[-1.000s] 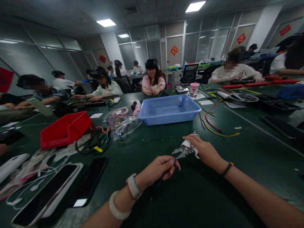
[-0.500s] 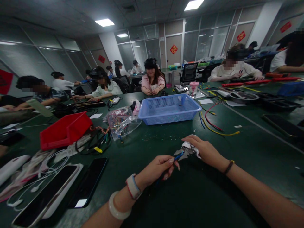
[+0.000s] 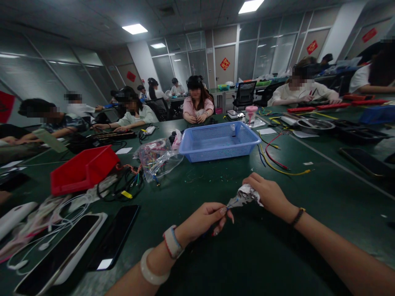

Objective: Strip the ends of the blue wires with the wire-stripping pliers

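Note:
Low in the middle of the head view, my left hand pinches a thin blue wire between thumb and fingers. My right hand is closed round the white-wrapped handles of a metal wire stripper. The tool's notched grey jaws point down and left, with their tip at the fingertips of my left hand. Part of the blue wire shows against the jaws. Whether the jaws are closed on it is too small to tell.
Beyond my hands lies a blue mesh basket. Left of it are a clear bag of wires, a red bin and two phones. Yellow and red cables lie to the right. Several people sit around.
My right hand and the wire stripper have shifted slightly right. The jaws' tip now sits by my left fingertips, and less of the blue wire stands out past them.

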Tool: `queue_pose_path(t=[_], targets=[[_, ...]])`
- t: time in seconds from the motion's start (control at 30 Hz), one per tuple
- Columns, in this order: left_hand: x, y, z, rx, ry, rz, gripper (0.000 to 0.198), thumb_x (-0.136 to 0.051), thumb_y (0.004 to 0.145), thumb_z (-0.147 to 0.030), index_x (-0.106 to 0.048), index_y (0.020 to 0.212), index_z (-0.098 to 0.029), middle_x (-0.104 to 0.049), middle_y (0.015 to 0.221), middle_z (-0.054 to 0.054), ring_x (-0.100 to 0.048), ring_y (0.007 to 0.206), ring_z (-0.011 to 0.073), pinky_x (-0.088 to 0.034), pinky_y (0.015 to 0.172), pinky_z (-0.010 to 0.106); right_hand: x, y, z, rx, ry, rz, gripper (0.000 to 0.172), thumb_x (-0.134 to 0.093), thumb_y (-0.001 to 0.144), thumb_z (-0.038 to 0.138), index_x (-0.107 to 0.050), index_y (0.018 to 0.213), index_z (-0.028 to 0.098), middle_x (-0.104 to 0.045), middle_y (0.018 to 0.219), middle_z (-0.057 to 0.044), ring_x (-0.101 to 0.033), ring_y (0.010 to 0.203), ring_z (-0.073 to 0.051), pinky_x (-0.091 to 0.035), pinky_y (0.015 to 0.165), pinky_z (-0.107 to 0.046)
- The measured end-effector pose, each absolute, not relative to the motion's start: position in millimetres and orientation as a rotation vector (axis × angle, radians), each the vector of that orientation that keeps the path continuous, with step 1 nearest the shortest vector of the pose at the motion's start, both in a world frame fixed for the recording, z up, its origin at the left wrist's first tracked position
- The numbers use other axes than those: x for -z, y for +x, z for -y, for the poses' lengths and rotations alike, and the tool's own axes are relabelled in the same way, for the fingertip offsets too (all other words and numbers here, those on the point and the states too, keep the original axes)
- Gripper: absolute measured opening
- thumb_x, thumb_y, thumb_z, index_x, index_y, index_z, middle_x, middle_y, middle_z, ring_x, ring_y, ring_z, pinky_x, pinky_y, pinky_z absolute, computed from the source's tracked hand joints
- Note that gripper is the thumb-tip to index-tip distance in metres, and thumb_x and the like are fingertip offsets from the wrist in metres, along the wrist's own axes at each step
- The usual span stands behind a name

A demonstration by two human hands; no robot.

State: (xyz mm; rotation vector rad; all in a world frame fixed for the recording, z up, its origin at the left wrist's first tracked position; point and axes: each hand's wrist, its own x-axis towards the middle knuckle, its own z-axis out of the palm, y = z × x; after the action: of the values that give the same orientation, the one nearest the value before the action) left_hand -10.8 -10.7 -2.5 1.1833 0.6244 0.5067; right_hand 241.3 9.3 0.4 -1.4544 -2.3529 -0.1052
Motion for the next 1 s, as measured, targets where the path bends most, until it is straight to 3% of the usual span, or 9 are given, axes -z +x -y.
queue_pose_path(t=[0.13, 0.33, 0.57, 0.83, 1.0], targets=[[4.0, -11.0, 9.5, -0.486, 1.149, -0.598, 0.031, -0.060, 0.088, -0.041, -0.067, 0.092, -0.011, -0.057, 0.063, -0.002, -0.051, 0.047, 0.0050, -0.040, 0.047, 0.017, -0.6, 240.3, -6.4, 0.173, -1.479, 2.318, 0.026, -0.051, 0.081, 0.009, -0.057, 0.103, 0.022, -0.061, 0.102, -0.005, -0.062, 0.070, -0.015, -0.044, 0.060, -0.025], [0.8, -9.7, 11.1, -0.425, 1.058, -0.537, 0.037, -0.067, 0.084, -0.036, -0.066, 0.111, -0.010, -0.066, 0.075, 0.004, -0.063, 0.057, 0.0099, -0.049, 0.057, 0.022, 3.8, 236.9, -6.2, 0.271, -1.456, 2.293, 0.050, -0.047, 0.076, 0.001, -0.050, 0.121, 0.022, -0.056, 0.127, -0.008, -0.066, 0.083, -0.017, -0.051, 0.069, -0.028], [-4.0, -5.3, 16.2, -0.486, 1.030, -0.586, 0.026, -0.073, 0.078, -0.030, -0.069, 0.092, -0.008, -0.069, 0.080, 0.007, -0.068, 0.071, 0.0156, -0.052, 0.068, 0.027, 3.4, 227.4, -2.6, 0.177, -1.494, 2.339, 0.057, -0.046, 0.077, 0.002, -0.045, 0.130, 0.022, -0.051, 0.134, -0.009, -0.066, 0.088, -0.018, -0.055, 0.072, -0.032], [-5.2, -2.5, 16.7, -0.575, 1.022, -0.717, 0.028, -0.077, 0.072, -0.028, -0.071, 0.091, -0.008, -0.069, 0.078, 0.007, -0.066, 0.064, 0.0141, -0.052, 0.066, 0.027, 5.7, 218.9, -0.7, 0.093, -1.551, 2.335, 0.073, -0.043, 0.068, -0.003, -0.036, 0.138, 0.020, -0.040, 0.143, -0.014, -0.065, 0.094, -0.024, -0.056, 0.078, -0.039], [-6.4, -3.1, 17.5, -0.567, 1.044, -0.711, 0.027, -0.077, 0.072, -0.028, -0.072, 0.091, -0.009, -0.069, 0.075, 0.005, -0.065, 0.061, 0.0132, -0.051, 0.065, 0.027, 10.5, 217.1, 1.6, -0.097, -1.470, 2.275, 0.077, -0.043, 0.067, -0.002, -0.034, 0.139, 0.024, -0.038, 0.144, -0.011, -0.060, 0.107, -0.023, -0.053, 0.088, -0.041]])
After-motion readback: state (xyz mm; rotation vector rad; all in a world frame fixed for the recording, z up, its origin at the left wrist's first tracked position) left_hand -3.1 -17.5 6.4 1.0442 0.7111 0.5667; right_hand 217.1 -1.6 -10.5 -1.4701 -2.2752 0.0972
